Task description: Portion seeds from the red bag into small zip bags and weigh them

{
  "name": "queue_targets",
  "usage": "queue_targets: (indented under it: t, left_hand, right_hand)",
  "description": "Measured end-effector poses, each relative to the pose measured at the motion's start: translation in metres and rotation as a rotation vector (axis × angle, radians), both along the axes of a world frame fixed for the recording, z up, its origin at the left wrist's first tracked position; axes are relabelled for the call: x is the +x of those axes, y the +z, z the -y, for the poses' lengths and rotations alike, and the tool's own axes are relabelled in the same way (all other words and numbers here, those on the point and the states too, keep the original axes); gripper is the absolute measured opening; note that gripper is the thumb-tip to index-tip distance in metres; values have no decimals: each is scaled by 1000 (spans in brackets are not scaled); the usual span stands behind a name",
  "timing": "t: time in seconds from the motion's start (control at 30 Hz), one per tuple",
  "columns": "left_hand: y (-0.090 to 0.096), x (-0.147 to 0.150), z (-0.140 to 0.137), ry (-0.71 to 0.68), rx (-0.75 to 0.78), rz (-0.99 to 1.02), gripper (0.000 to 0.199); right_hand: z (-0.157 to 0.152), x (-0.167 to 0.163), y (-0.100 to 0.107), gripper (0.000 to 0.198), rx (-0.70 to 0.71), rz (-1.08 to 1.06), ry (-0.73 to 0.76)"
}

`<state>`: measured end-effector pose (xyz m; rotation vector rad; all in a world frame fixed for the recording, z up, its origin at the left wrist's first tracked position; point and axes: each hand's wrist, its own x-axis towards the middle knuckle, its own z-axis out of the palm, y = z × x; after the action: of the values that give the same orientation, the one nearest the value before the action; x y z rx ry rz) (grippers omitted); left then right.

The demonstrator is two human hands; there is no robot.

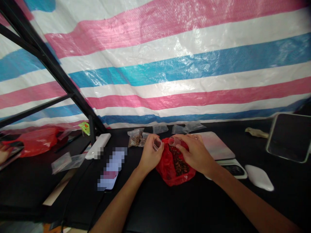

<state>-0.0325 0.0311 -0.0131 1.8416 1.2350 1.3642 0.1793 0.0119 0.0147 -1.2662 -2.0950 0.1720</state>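
At the far side of the red bag, clear plastic is gripped by the left hand, a clear cup-like piece by the right hand; spills are best caught over the bag.

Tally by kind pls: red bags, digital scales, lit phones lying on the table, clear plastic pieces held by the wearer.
Red bags: 2 (front bag under the hands, far-left bag)
Digital scale: 1
Lit phone: 1
Held clear plastic pieces: 2 (one in left hand, one in right hand)
Total: 6
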Motion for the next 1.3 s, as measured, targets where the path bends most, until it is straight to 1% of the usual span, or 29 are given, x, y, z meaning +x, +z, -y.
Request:
queue_targets:
  t: [0.07,0.13,0.27,0.37,0.47,0.6,0.67,0.73,0.83,0.9,1.03,1.17,1.3]
  left_hand:
    - [1,1,2,-22,36,-106,9]
    - [3,3,6,-72,41,-165,10]
    - [6,6,10,-127,50,-180,11]
    - [7,7,12,-125,57,-167,10]
    - [8,8,12,-109,55,-157,10]
    - [12,6,10,-48,35,-136,10]
    - [14,5,10,4,24,-66,12]
    - [17,4,11,53,28,43,15]
    - [22,2,15,63,70,140,18]
    - [24,1,19,25,116,135,18]
    - [29,3,28,-100,171,111,25]
    - [32,8,38,-246,80,150,36]
    - [31,13,43,-338,-46,220,51]
  right_hand:
    - [1,0,3,31,55,-79,81]
    - [4,-2,6,35,107,-97,168]
    - [9,-6,6,48,244,11,283]
    - [9,-6,4,56,319,65,305]
    - [7,-3,4,52,335,70,221]
    - [5,2,13,38,262,47,35]
    - [5,4,16,33,193,78,10]
    - [4,5,17,33,122,126,74]
    - [7,3,15,45,58,144,203]
    - [10,-2,14,53,49,112,232]
    - [20,-13,14,57,23,26,260]
    - [25,-20,8,70,-11,-108,265]
    - [26,-24,0,61,-90,-262,249]
